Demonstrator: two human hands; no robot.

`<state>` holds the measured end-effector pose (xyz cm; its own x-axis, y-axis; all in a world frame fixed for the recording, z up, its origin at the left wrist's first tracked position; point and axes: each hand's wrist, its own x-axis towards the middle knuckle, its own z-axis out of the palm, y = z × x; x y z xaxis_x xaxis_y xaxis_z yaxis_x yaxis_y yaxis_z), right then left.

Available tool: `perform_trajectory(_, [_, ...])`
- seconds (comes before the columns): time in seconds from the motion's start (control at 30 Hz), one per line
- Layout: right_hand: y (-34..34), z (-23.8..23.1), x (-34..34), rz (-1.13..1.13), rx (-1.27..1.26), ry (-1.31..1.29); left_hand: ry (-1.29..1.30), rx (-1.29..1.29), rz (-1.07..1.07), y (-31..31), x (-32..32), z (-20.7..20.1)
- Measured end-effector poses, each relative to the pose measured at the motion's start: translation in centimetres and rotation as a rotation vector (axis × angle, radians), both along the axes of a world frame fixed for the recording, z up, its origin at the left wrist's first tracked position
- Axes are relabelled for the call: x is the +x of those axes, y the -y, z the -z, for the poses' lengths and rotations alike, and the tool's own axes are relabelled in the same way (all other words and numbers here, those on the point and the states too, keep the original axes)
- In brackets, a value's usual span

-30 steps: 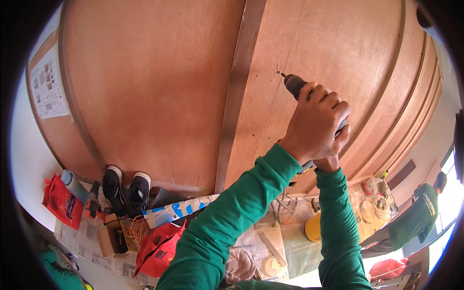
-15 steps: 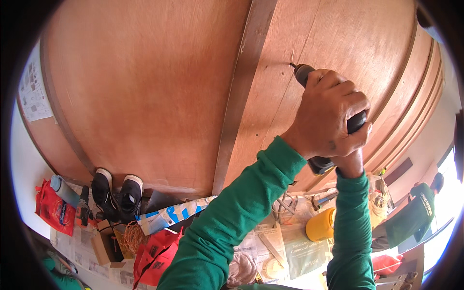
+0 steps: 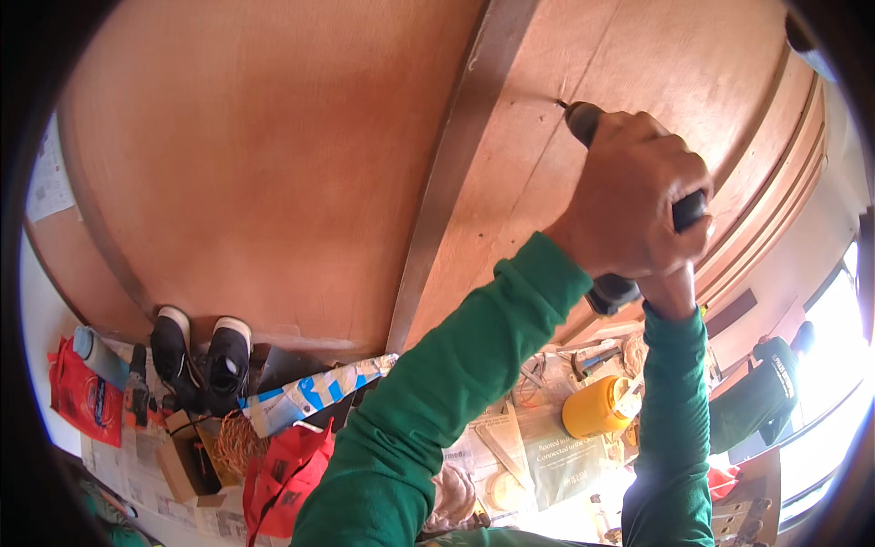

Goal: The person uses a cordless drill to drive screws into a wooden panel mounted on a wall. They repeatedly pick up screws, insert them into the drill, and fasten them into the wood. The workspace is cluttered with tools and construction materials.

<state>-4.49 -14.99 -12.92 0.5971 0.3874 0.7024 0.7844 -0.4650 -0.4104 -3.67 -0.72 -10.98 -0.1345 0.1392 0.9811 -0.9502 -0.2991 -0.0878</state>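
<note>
Both of my hands are wrapped around a black cordless drill (image 3: 581,121) at the upper right. My left hand (image 3: 629,196) is closed over the top and back of its body. Below it, my right hand (image 3: 673,290) is closed around the grip, its fingers mostly hidden behind the left hand. The drill's dark base (image 3: 612,294) shows under my left wrist. Its thin bit (image 3: 561,103) meets the reddish-brown wooden panel (image 3: 273,164) beside a vertical seam; how deep it sits I cannot tell. Small dark holes dot the panel lower down.
A dark wooden strip (image 3: 447,173) runs up the panel. Below lie black shoes (image 3: 226,366), a red bag (image 3: 284,479), an open carton (image 3: 193,460), a second drill (image 3: 138,392) and a yellow tub (image 3: 588,410) on newspaper. Another person in green (image 3: 761,394) is at the right.
The whole view has shifted slightly, so the shoes and tub appear higher and further left. My hands keep their hold on the drill, its bit still at about the same spot.
</note>
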Motion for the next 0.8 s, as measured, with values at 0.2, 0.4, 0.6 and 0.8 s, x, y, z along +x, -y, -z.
perform_trajectory(0.2, [-1.0,-0.8,-2.4,-0.034,0.228,-0.267,-0.033,-0.026,-0.111,-0.2,-2.1,0.4])
perform_trajectory(0.4, [8.5,8.7,-12.7,-0.209,0.493,-0.73,-0.314,-0.056,-0.691,-6.5,1.2,4.9])
perform_trajectory(0.6, [15.0,16.6,-16.7,-0.181,0.365,-0.917,-0.411,0.016,-0.986,-6.0,3.2,3.4])
perform_trajectory(0.8, [21.3,23.0,-16.7,-0.044,0.409,-1.127,-0.373,0.397,-1.145,-5.3,2.4,5.5])
